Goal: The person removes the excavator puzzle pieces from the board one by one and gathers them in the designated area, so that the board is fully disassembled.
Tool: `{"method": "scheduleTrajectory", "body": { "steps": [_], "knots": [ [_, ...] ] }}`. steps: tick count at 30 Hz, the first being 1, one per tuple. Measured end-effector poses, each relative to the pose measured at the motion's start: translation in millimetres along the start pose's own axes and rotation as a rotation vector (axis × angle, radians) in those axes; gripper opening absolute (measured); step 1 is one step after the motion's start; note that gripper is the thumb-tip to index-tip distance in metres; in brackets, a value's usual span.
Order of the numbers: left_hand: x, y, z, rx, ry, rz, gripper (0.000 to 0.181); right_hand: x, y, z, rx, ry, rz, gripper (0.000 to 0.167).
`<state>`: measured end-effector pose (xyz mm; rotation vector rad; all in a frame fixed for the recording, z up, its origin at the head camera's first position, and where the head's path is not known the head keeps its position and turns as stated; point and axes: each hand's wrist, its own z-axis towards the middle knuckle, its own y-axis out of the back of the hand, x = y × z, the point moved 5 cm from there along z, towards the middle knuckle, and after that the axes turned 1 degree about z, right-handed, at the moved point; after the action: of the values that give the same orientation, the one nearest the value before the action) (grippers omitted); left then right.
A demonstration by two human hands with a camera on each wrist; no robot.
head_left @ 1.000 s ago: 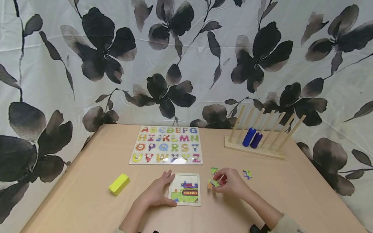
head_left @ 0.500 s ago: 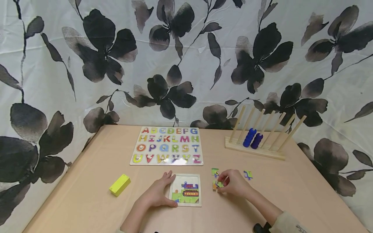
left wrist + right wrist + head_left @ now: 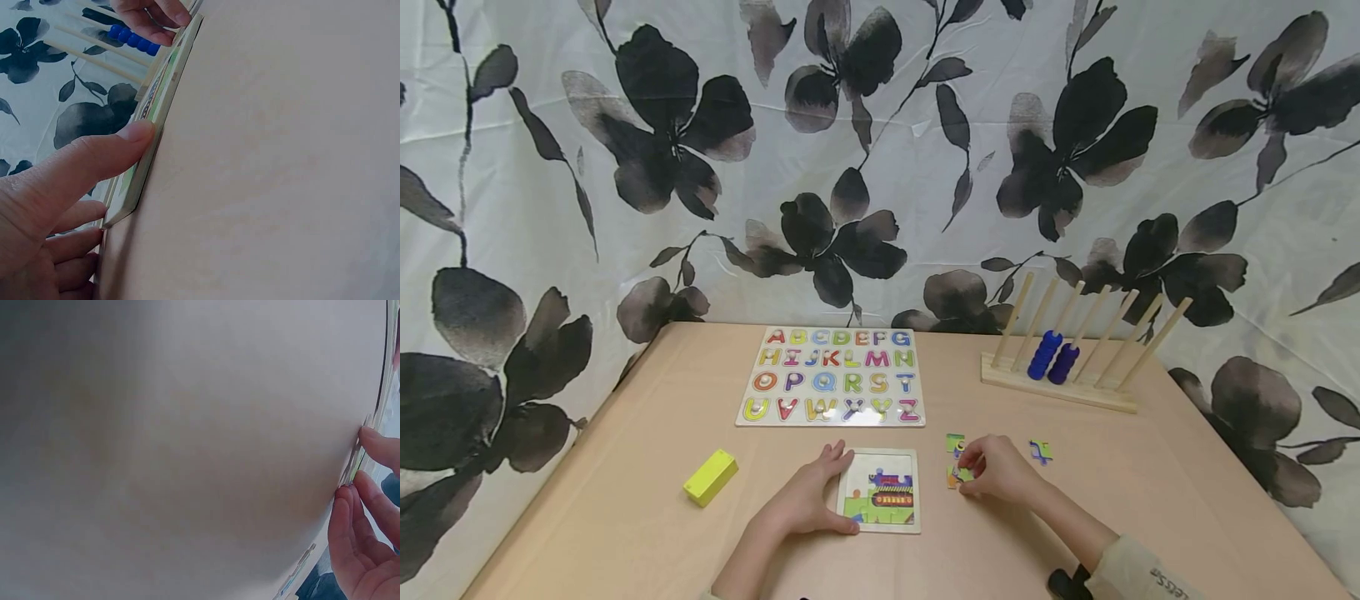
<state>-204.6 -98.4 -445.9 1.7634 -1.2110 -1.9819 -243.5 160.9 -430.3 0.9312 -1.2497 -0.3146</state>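
My left hand point(image 3: 811, 498) holds a small square jigsaw board point(image 3: 887, 459), thumb at its near-left corner and fingers along its left side. In the left wrist view the thumb lies over the edge of the board point(image 3: 164, 119). Part of a colourful vehicle picture fills the board's lower right. Right of the board, my right hand point(image 3: 1000, 471) pinches a green and orange jigsaw piece point(image 3: 955, 477) low at the table, partly covered by the fingers. The right wrist view shows thumb and fingertips at opposite edges of it. Another jigsaw piece point(image 3: 954, 442) lies just behind.
A further jigsaw piece point(image 3: 1041, 452) lies right of my right hand. Behind the jigsaw board is an alphabet board point(image 3: 835, 408). A wooden peg rack point(image 3: 1060, 392) with blue and purple beads stands back right. To the left lies a yellow block point(image 3: 711, 477).
My right hand has shifted slightly right along with the orange and green piece, then stays almost still. The left hand keeps its hold on the jigsaw board.
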Motion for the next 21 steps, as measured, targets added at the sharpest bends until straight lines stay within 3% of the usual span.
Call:
{"method": "scheduleTrajectory", "body": {
  "steps": [21],
  "knots": [
    [0.8, 0.2, 0.4, 0.001, 0.003, 0.018, 0.096, 1.2, 1.6, 0.4, 0.002, -0.015, 0.006, 0.025]
  ]
}}
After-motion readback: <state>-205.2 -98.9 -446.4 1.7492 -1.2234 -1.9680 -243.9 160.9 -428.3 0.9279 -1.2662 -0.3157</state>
